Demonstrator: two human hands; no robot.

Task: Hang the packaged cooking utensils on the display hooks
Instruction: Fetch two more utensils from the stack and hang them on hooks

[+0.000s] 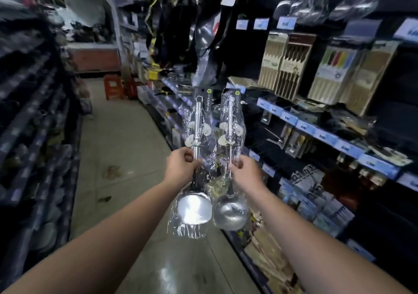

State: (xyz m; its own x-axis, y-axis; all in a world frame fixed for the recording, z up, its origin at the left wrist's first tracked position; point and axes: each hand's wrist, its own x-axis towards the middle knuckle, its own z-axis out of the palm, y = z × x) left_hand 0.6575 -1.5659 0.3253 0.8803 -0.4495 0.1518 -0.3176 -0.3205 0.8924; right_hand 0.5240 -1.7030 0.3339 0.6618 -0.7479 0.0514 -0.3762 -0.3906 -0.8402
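Note:
I hold two steel utensils, each in a clear plastic sleeve with a black header card, upright in front of me. My left hand (182, 166) grips the handle of a packaged spatula (194, 209), whose flat shiny blade hangs below my wrist. My right hand (245, 171) pinches the handle of a packaged ladle (230, 212), its round bowl hanging beside the spatula blade. Both header cards point up toward the dark display on the right, where other wrapped utensils (207, 38) hang. The hooks themselves are too blurred to make out.
Store shelving (316, 131) with blue price tags runs along the right, stacked with boxed chopsticks (287, 65) and small kitchen goods. Dark shelves (34, 113) line the left. A tiled aisle (122, 135) runs ahead to red stools (114, 87).

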